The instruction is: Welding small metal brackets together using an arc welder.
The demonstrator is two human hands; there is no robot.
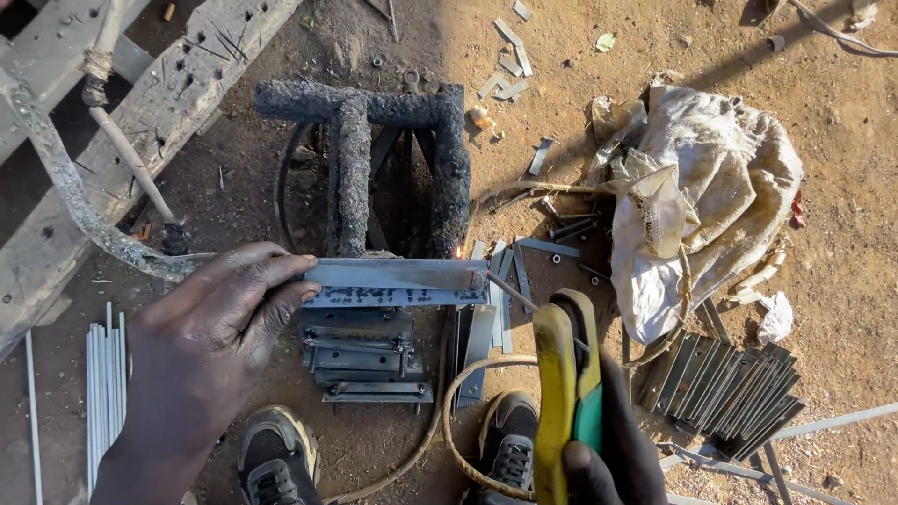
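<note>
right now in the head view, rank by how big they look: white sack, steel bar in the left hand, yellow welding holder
1. white sack
2. steel bar
3. yellow welding holder, though it is nearer the camera, so bar versus holder is unsure

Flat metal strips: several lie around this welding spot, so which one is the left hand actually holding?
The long grey strip pinched at its left end by the left hand, lying across the crusted stand. The others lie loose on the ground.

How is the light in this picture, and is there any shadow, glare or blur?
Head view: strong low sunlight warms the right side, on the pale sack and the sandy ground; the left side, with the wooden planks, lies in shadow. A small bright spark glows at the end of the metal strip held by the left hand. The right hand looks dark; focus is sharp overall.
</note>
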